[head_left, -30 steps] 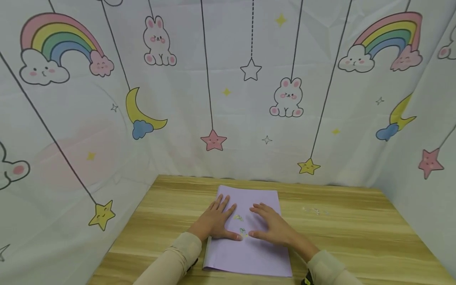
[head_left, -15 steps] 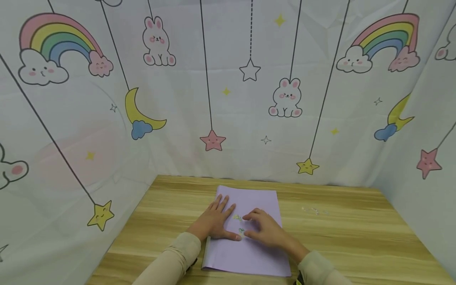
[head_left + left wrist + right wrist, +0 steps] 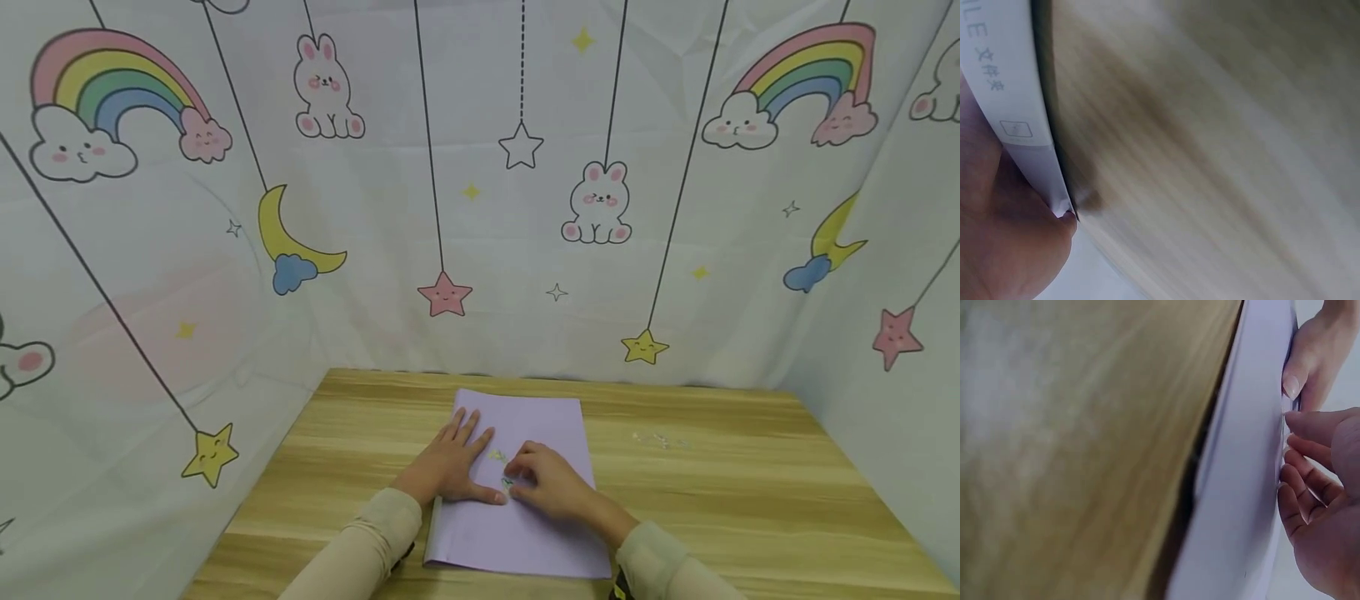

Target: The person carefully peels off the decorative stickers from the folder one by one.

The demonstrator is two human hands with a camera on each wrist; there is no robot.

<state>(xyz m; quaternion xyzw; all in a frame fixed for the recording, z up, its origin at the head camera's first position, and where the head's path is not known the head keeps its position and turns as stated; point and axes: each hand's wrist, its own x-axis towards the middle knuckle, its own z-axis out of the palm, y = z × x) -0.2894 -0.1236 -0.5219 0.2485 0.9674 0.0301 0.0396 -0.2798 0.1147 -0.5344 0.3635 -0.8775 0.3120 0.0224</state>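
Observation:
A purple file folder lies flat on the table, its spine to the left. My left hand rests on it with fingers spread and thumb pointing right. Two small thin shiny pieces lie on the cover near that thumb: a yellow-green piece and a green piece. My right hand bends over the cover, thumb and index finger closing around the green piece. In the right wrist view, its fingertips are right at the cover, close to the left thumb. The left wrist view shows the labelled spine beside the palm.
Several tiny clear pieces lie on the wood-grain table to the right of the folder. A white cloth printed with rabbits, stars and rainbows hangs behind the table and along both sides.
My right hand has moved left and slightly down over the folder, its fingers curling in toward the green piece. The left hand keeps its place on the cover.

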